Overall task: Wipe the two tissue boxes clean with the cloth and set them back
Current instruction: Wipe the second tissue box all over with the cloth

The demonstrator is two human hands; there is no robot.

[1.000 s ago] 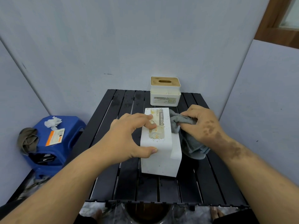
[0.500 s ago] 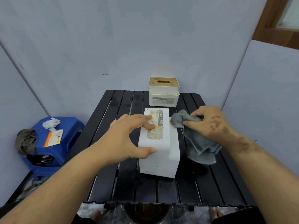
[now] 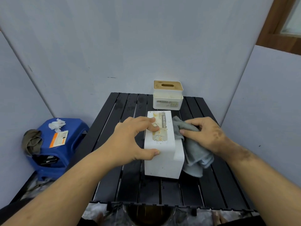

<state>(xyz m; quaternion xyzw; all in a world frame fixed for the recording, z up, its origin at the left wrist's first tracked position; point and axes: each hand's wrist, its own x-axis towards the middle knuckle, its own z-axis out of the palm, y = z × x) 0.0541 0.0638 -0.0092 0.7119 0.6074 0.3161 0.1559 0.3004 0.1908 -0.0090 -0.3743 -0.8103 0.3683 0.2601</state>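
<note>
A white tissue box (image 3: 162, 162) lies on its side in the middle of the black slatted table (image 3: 123, 185), its labelled face speckled with crumbs. My left hand (image 3: 132, 141) grips it from the left, fingers on top and thumb on the near face. My right hand (image 3: 205, 132) holds a grey cloth (image 3: 195, 152) pressed against the box's right side. A second white tissue box (image 3: 167, 98) with a wooden lid stands upright at the table's far edge.
A blue plastic stool (image 3: 53, 144) stands left of the table, carrying a crumpled tissue, an orange-and-white card and a brown rag. Grey walls close in on the left, back and right. A round dark container sits below the table's near edge.
My right hand has drawn the cloth back against the box's right side after lifting slightly away. My left hand keeps its grip and the box has hardly shifted.
</note>
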